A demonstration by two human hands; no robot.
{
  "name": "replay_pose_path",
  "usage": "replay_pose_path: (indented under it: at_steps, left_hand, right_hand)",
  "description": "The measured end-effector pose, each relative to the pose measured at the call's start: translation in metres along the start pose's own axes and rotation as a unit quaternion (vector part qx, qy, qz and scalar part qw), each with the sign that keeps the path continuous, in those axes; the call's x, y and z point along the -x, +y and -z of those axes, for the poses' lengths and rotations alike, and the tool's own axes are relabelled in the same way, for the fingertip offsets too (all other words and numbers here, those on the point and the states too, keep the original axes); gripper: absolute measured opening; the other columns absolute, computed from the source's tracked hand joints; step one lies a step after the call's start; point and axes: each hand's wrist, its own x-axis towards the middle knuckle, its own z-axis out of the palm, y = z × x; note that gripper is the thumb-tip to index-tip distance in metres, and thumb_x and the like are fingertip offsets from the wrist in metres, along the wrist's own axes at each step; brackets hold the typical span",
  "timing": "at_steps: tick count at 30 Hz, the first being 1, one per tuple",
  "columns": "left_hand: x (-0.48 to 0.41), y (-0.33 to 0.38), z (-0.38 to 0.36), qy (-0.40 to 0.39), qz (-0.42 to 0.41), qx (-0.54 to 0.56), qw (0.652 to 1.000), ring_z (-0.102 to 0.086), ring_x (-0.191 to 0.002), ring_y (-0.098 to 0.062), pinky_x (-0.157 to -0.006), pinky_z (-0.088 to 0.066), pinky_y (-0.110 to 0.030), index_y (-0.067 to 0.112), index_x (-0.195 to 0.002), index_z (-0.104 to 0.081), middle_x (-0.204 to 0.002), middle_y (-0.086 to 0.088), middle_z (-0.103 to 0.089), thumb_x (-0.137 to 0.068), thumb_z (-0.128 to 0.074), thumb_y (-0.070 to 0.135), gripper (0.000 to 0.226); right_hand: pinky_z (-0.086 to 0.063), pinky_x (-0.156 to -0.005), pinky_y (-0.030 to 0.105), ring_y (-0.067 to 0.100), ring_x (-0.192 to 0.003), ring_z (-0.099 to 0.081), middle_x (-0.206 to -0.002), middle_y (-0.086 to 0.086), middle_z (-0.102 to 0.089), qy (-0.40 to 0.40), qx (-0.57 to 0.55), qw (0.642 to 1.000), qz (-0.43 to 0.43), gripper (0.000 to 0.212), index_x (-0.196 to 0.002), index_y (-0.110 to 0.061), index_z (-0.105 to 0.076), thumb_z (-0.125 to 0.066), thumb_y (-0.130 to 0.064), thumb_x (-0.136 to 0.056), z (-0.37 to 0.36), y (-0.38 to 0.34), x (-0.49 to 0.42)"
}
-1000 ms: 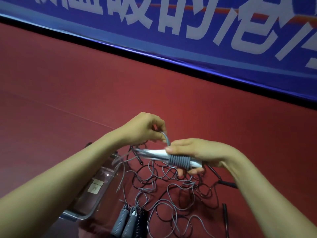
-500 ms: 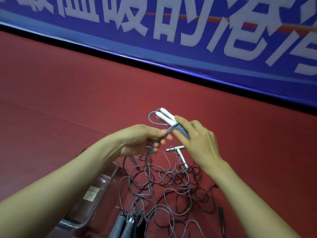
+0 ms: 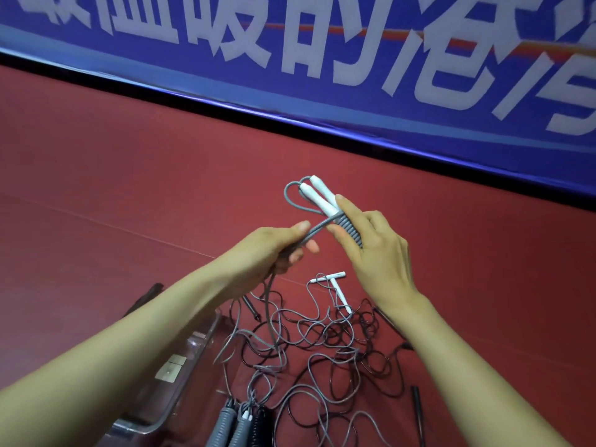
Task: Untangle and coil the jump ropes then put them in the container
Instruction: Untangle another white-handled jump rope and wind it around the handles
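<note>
My right hand [image 3: 371,250] grips a pair of white jump-rope handles [image 3: 317,196] held together, with grey cord wound round them in tight turns [image 3: 346,225]. My left hand [image 3: 274,250] pinches the same grey cord [image 3: 314,229] just left of the winding; the cord trails down from it to a tangle of grey and black ropes [image 3: 322,343] on the red floor. Two white handles [image 3: 338,285] lie loose at the tangle's far edge. A clear plastic container [image 3: 167,375] sits at lower left, partly hidden by my left forearm.
Three coiled ropes, two grey and one black [image 3: 242,424], stand at the bottom beside the container. Black handles [image 3: 416,404] lie at lower right and near the container [image 3: 251,304]. A blue banner with white characters [image 3: 322,59] runs along the back of the red floor.
Both hands rose and the handle bundle swung from lying flat to pointing up and away. The left hand shifted from above the bundle to its left, still pinching the cord.
</note>
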Motion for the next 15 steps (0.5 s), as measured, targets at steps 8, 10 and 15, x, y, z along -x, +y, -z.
replay_pose_path:
  at_steps: [8,10,15]
  left_hand:
    - [-0.002,-0.007,0.006,0.035,-0.084,0.007,0.996,-0.044,-0.054,-0.001,-0.058,-0.033,-0.016,0.013,-0.081,-0.069,-0.059,0.011,-0.055,-0.075,-0.064,0.029,0.018]
    - [-0.002,-0.007,0.006,0.03,-0.14,-0.023,0.989,-0.047,-0.055,0.003,-0.058,-0.037,-0.01,0.014,-0.087,-0.066,-0.057,0.016,-0.056,-0.079,-0.062,0.028,0.017]
    - [0.002,-0.01,0.008,0.007,-0.175,-0.044,0.984,-0.063,-0.107,-0.021,-0.099,-0.046,-0.035,0.026,-0.109,-0.071,-0.111,-0.008,-0.07,-0.088,-0.063,0.031,0.024]
  right_hand:
    - [-0.042,-0.044,0.025,0.012,-0.051,-0.05,-0.077,0.015,-0.062,-0.17,-0.41,0.88,-0.169,0.04,-0.122,-0.042,-0.052,-0.058,-0.047,-0.083,0.012,-0.017,-0.006]
    - [-0.038,-0.035,0.022,0.016,-0.045,-0.05,-0.079,0.022,-0.059,-0.192,-0.512,0.808,-0.219,0.043,-0.121,-0.028,-0.051,-0.056,-0.041,-0.081,0.013,-0.021,-0.006]
    - [-0.041,-0.041,0.024,0.021,-0.054,-0.054,-0.084,0.015,-0.068,-0.275,-0.576,0.709,-0.3,0.06,-0.124,-0.005,-0.053,-0.049,-0.05,-0.085,0.016,-0.02,-0.006]
